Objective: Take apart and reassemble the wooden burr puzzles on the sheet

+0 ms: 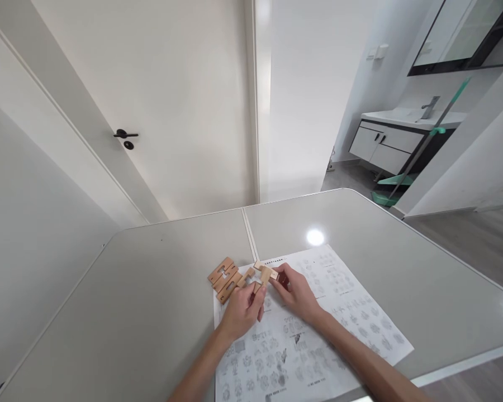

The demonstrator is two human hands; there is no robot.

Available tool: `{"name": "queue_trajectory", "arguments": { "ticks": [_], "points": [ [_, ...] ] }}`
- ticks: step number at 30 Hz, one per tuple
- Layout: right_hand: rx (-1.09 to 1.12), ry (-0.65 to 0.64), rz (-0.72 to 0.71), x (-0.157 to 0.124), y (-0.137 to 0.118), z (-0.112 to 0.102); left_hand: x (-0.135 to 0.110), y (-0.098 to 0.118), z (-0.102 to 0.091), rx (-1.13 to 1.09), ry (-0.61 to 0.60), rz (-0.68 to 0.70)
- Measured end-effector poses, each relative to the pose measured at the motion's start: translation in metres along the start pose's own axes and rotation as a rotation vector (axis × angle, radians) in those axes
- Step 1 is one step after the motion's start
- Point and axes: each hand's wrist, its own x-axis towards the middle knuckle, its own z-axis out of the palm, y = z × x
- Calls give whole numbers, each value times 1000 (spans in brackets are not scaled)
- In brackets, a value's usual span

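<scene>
Over the printed sheet (318,357), my left hand (243,308) pinches a notched wooden puzzle piece (265,275) between thumb and fingers. My right hand (297,291) is closed on another light wooden puzzle piece (272,272), and the two pieces meet or overlap between the hands. Whether they interlock I cannot tell. Several more notched wooden pieces (226,272) lie side by side just beyond my left hand, partly on the sheet's upper left corner. Rows of small grey drawings cover the paper.
The grey table (151,312) has a seam (248,231) across its far half. Behind it stands a white door (184,100) with a black handle (126,134). A sink cabinet (385,142) and a green broom and dustpan (385,196) are at the far right.
</scene>
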Motion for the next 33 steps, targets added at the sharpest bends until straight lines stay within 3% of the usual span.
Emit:
{"name": "queue_trajectory", "arguments": {
  "ticks": [5, 8, 11, 16, 23, 28, 33],
  "points": [
    [-41, 124, 26, 4, 4, -4, 3, -11, -8, 404, 100, -40],
    [-9, 212, 87, 8, 0, -8, 5, -18, -13, 633, 82, -52],
    [-28, 218, 111, 8, -3, -9, 5, -19, -15, 761, 55, -79],
    [-87, 128, 92, 7, -3, -10, 3, -9, -16, 792, 24, -153],
    [-119, -135, 15, 9, -4, -21, 5, -13, -21, 743, 54, -222],
    [-119, -322, -33, 8, -11, -29, 6, -21, -30, 703, 106, -140],
    [-233, -371, -162, 6, -13, -24, 3, -22, -43, 542, 82, 100]
  ]
}}
